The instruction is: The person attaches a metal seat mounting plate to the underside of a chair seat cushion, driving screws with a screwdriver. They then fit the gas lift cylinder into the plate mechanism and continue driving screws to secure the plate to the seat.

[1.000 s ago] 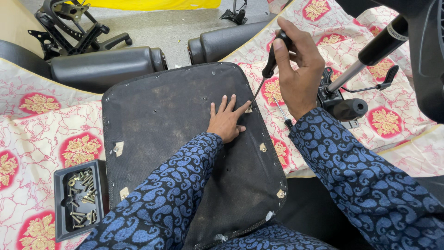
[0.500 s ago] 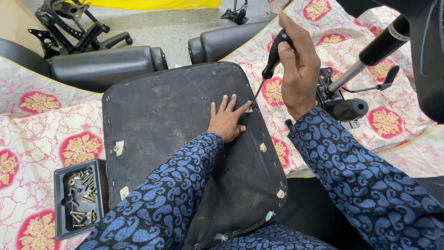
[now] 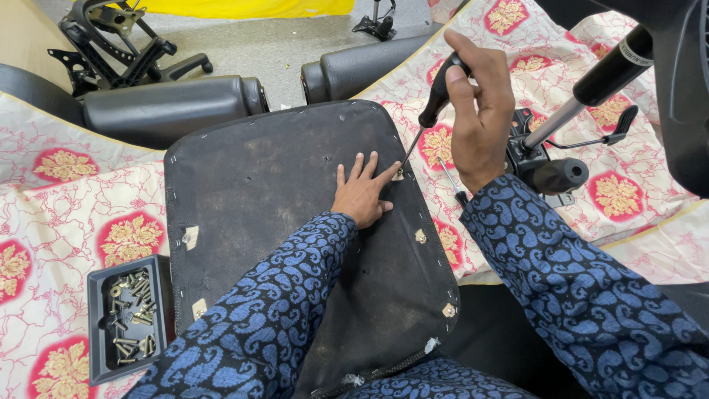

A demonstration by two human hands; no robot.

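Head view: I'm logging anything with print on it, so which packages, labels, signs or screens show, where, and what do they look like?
Band label: on the black gas-lift cylinder at upper right, small pale print around it.
Paper scraps: pale tags stuck on the black seat base's left edge.
No packages, signs or screens.

Left hand (image 3: 360, 196) flat on black seat base (image 3: 281, 222); right hand (image 3: 480, 111) grips a screwdriver (image 3: 428, 118) beside it

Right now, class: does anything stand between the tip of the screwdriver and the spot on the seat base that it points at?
Nothing visible. The right hand holds the screwdriver, tip beside the left hand fingertips on the seat base.
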